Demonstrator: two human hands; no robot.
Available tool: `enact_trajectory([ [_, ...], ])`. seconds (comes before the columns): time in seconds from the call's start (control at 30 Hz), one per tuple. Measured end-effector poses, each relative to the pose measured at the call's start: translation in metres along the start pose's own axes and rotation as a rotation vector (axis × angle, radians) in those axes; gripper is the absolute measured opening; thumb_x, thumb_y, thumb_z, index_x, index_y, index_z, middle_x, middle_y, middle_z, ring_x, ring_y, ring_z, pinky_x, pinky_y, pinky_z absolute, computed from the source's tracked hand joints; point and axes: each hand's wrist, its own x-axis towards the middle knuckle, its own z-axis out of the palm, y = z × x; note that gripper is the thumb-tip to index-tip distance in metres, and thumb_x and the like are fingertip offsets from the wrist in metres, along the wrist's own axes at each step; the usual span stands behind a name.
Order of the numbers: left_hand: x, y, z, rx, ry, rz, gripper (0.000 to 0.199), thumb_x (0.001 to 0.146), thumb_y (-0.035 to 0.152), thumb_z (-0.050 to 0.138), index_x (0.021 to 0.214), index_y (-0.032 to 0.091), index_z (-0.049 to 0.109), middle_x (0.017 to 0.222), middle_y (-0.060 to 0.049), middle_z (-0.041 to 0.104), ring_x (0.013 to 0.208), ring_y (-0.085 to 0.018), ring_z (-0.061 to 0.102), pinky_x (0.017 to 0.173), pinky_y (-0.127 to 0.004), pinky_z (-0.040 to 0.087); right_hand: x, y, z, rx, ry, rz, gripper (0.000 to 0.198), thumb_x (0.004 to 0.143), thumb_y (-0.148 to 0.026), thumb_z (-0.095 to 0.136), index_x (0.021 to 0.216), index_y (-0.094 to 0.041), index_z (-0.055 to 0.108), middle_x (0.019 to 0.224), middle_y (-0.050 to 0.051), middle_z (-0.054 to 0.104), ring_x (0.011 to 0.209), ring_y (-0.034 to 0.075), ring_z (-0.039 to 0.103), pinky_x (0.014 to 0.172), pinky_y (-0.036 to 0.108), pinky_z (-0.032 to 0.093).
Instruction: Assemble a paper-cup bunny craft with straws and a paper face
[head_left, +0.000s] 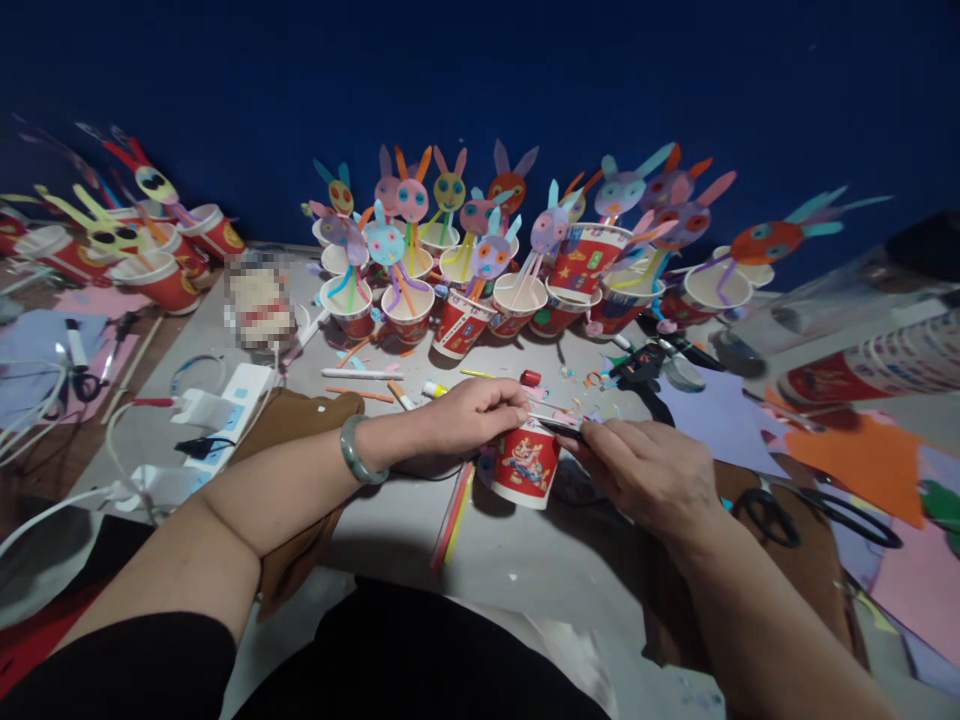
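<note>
A red paper cup (525, 468) printed with a cartoon figure stands between my hands, close to the table's front. My left hand (480, 412) has its fingers closed at the cup's upper edge, with a bangle on that wrist. In my right hand (651, 465) is a slim dark tool (561, 429), its narrow pale end reaching across the top of the cup. Its exact kind is too small to make out. Pink and yellow strips (459, 515) lie beside the cup on the left. A small red cap (531, 378) rests just behind my left fingers.
Several cups with paper rabbit-like heads (387, 243) crowd the back. At left are a power strip (238, 408) and cables. On the right lie black-handled scissors (772, 515), orange paper (862, 460), lilac paper (712, 415) and a stack of cups (862, 365).
</note>
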Motion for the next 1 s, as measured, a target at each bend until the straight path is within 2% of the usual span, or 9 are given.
enact_trajectory([
  [0.17, 0.0, -0.002, 0.003, -0.162, 0.046, -0.042, 0.021, 0.087, 0.035, 0.058, 0.083, 0.015, 0.054, 0.072, 0.003, 0.05, 0.059, -0.007, 0.048, 0.053, -0.02, 0.039, -0.005, -0.003, 0.0, 0.214, 0.055, 0.242, 0.022, 0.097, -0.036, 0.051, 0.086, -0.019, 0.062, 0.061, 0.002, 0.062, 0.05, 0.012, 0.052, 0.052, 0.026, 0.037],
  [0.23, 0.0, -0.003, 0.005, -0.206, 0.058, -0.053, 0.024, 0.088, 0.038, 0.058, 0.092, 0.015, 0.057, 0.076, 0.001, 0.054, 0.058, -0.008, 0.051, 0.05, -0.02, 0.04, -0.004, -0.006, -0.003, 0.29, 0.068, 0.359, 0.023, 0.097, -0.038, 0.05, 0.087, -0.02, 0.06, 0.058, 0.0, 0.058, 0.045, 0.011, 0.048, 0.048, 0.026, 0.036],
  [0.33, -0.001, -0.004, 0.008, -0.209, 0.072, -0.049, 0.024, 0.092, 0.037, 0.056, 0.099, 0.014, 0.059, 0.066, 0.003, 0.053, 0.051, -0.006, 0.05, 0.047, -0.018, 0.039, 0.001, -0.01, -0.006, 0.394, 0.051, 0.444, 0.022, 0.096, -0.038, 0.052, 0.085, -0.02, 0.058, 0.055, -0.003, 0.054, 0.04, 0.009, 0.042, 0.044, 0.025, 0.034],
  [0.47, 0.0, -0.007, 0.013, -0.232, 0.137, -0.069, 0.022, 0.094, 0.038, 0.054, 0.093, 0.016, 0.053, 0.06, 0.004, 0.058, 0.049, -0.006, 0.054, 0.048, -0.016, 0.043, 0.006, -0.015, -0.005, 0.403, -0.005, 0.426, 0.02, 0.094, -0.037, 0.055, 0.084, -0.02, 0.058, 0.053, -0.005, 0.053, 0.039, 0.008, 0.043, 0.043, 0.023, 0.033],
  [0.67, 0.0, -0.01, 0.021, -0.327, 0.152, -0.091, 0.024, 0.093, 0.037, 0.058, 0.091, 0.016, 0.047, 0.068, 0.0, 0.064, 0.061, -0.008, 0.066, 0.057, -0.018, 0.052, 0.003, -0.024, 0.003, 0.127, -0.002, 0.368, 0.024, 0.094, -0.038, 0.054, 0.085, -0.017, 0.061, 0.058, 0.001, 0.063, 0.045, 0.011, 0.052, 0.046, 0.024, 0.031],
  [0.8, 0.0, -0.013, 0.025, -0.366, 0.167, -0.07, 0.029, 0.09, 0.039, 0.063, 0.09, 0.016, 0.045, 0.069, 0.0, 0.066, 0.064, -0.009, 0.068, 0.059, -0.018, 0.052, 0.004, -0.028, 0.005, -0.018, 0.005, 0.321, 0.032, 0.097, -0.04, 0.05, 0.08, -0.016, 0.062, 0.055, 0.002, 0.062, 0.042, 0.011, 0.047, 0.044, 0.024, 0.026],
  [1.0, 0.0, -0.016, 0.029, -0.383, 0.183, -0.06, 0.036, 0.087, 0.045, 0.066, 0.087, 0.017, 0.045, 0.067, 0.001, 0.066, 0.065, -0.011, 0.069, 0.062, -0.021, 0.054, 0.006, -0.029, 0.005, -0.105, -0.003, 0.301, 0.035, 0.098, -0.04, 0.048, 0.076, -0.015, 0.061, 0.054, 0.002, 0.059, 0.043, 0.011, 0.045, 0.047, 0.025, 0.023],
])
